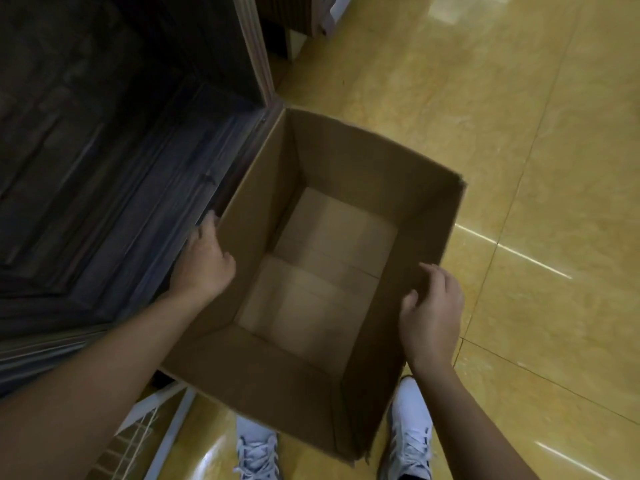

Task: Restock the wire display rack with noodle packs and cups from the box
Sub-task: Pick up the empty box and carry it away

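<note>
- Left of the box (263, 202), we see dark wooden panelling (104, 168) running alongside its left wall.
- Below the box's near left corner, a piece of the white wire rack (145, 441) shows beside our forearm.
- Against the outside of the box's left wall, our left hand (204, 261) presses close under the rim. Its fingers are mostly hidden, so we cannot tell whether it grasps or only pushes.
- Between our hands the box stands open-topped, and inside it we see only its bottom flaps.
- At the box's right wall, our right hand (433, 317) curls over the rim, thumb on the inner side, grasping the cardboard.
- Under the box's near edge our two white shoes (256, 448) stand on the floor.
- Right of the box, glossy yellow floor tiles (519, 133) spread out.
</note>
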Demonstrator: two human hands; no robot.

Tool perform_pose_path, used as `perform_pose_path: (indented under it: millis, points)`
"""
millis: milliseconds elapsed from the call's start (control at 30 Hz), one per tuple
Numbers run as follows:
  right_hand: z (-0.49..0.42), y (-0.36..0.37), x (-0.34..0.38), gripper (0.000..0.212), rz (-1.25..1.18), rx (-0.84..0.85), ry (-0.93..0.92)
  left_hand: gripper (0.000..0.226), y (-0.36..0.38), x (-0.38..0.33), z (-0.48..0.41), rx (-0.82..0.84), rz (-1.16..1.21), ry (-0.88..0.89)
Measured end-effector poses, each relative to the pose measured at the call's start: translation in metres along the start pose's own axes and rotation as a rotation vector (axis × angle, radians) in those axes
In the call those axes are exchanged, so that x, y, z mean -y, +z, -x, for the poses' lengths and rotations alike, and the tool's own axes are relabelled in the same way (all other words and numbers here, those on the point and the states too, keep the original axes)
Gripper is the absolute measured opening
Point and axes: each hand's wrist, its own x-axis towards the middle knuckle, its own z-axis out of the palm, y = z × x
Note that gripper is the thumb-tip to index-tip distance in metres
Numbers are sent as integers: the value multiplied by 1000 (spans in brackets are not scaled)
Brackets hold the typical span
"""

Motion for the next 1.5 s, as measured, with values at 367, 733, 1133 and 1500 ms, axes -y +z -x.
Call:
perform_pose_path:
  millis: [367, 733, 1133, 1500]
  points:
    - [-12, 18, -13, 36, -322, 221, 450, 42, -2, 3, 5, 91, 183, -261]
    - [-60, -120, 14, 32, -316, 65, 345, 47, -72, -107, 56, 24, 323, -195]
    - [-204, -299, 48, 40, -337, 13, 312, 36, -170, -317, 79, -95, 324, -68]
    - [-369, -369, 106, 47, -358, 14, 324, 36, -239, -462, -7, -15, 454, -4]
